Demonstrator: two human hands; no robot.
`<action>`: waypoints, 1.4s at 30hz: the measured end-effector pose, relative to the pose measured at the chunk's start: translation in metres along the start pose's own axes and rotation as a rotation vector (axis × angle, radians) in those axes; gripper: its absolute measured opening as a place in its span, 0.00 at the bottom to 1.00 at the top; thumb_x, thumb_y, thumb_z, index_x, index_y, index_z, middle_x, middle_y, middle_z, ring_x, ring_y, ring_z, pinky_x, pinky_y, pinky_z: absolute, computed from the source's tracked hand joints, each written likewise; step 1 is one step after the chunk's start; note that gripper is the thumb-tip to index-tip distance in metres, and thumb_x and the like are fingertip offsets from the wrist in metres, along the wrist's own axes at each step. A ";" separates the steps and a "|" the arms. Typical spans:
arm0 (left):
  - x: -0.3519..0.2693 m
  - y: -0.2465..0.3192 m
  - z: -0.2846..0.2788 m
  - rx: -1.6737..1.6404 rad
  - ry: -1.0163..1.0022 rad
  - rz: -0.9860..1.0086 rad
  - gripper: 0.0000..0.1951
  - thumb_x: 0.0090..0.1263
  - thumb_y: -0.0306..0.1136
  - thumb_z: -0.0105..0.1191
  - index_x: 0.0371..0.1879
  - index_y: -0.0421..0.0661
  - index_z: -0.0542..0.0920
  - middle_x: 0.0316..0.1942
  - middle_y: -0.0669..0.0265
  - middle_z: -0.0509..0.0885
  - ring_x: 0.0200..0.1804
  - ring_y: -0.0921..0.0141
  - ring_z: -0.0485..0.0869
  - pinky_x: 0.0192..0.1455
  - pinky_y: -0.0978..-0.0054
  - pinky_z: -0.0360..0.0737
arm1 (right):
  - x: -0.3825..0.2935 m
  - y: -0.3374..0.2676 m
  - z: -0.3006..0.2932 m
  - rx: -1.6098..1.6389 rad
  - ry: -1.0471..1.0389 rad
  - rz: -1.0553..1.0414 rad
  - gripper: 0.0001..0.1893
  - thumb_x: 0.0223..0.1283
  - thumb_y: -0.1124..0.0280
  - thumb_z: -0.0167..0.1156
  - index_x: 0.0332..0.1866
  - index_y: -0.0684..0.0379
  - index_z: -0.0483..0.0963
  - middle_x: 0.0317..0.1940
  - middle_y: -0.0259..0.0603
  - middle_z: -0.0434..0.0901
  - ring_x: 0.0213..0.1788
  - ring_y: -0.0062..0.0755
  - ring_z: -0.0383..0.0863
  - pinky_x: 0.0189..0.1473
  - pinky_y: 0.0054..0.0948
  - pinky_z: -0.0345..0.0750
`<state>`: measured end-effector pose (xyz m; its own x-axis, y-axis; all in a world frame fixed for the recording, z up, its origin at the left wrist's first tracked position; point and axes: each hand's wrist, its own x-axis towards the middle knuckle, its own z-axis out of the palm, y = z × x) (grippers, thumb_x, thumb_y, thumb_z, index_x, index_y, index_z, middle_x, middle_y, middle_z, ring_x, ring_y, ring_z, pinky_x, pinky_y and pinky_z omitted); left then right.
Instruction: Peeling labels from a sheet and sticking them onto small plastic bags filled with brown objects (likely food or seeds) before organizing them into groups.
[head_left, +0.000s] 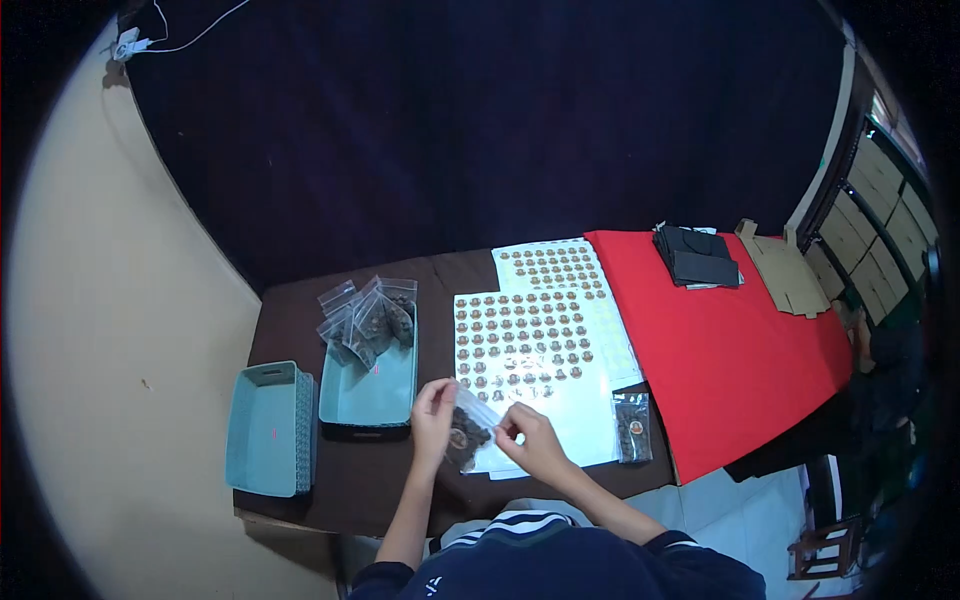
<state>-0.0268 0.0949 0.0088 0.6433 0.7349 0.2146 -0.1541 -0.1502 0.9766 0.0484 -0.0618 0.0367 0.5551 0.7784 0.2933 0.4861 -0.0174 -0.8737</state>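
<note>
Between my two hands is a clear zip-lock bag (466, 435) of dark brown pieces, with a round sticker on its front. My left hand (433, 416) pinches the bag's upper left corner. At the upper right corner, my right hand (531, 442) grips the zip edge between thumb and finger. Beneath and behind the bag lies a white sheet of round stickers (525, 337), with several stickers gone from its lower rows. A second sticker sheet (551, 264) lies partly under it. To the right of the sheets rests another filled bag (634, 427) with a round sticker.
A light blue basket (367, 397) holds several filled zip-lock bags (375, 319) at its far end. Left of it stands another blue basket (270, 427). A red cloth (720, 352) covers the right side, bearing black folded bags (696, 256) and a flattened cardboard box (787, 274).
</note>
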 end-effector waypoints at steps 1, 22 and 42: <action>-0.007 -0.006 0.003 0.043 0.001 0.050 0.10 0.65 0.30 0.52 0.40 0.38 0.76 0.39 0.64 0.77 0.41 0.76 0.76 0.41 0.80 0.73 | -0.004 0.005 -0.002 -0.001 0.049 0.046 0.07 0.50 0.76 0.58 0.24 0.66 0.68 0.22 0.41 0.71 0.23 0.27 0.75 0.27 0.24 0.72; -0.054 0.008 0.041 0.116 -0.226 0.068 0.07 0.64 0.24 0.51 0.39 0.37 0.79 0.36 0.62 0.82 0.38 0.75 0.79 0.41 0.81 0.74 | -0.025 0.022 -0.003 0.137 0.252 0.120 0.09 0.54 0.70 0.59 0.35 0.65 0.73 0.31 0.43 0.74 0.30 0.31 0.75 0.34 0.27 0.71; -0.056 0.005 0.016 -0.085 -0.194 -0.155 0.07 0.66 0.30 0.51 0.29 0.40 0.76 0.26 0.73 0.75 0.31 0.84 0.71 0.34 0.86 0.68 | 0.005 0.000 -0.011 0.023 -0.220 -0.033 0.12 0.56 0.69 0.56 0.23 0.66 0.67 0.20 0.42 0.69 0.22 0.32 0.67 0.26 0.29 0.65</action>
<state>-0.0516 0.0419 0.0016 0.7947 0.6030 0.0697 -0.0998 0.0167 0.9949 0.0586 -0.0653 0.0424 0.3767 0.8967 0.2325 0.4846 0.0231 -0.8744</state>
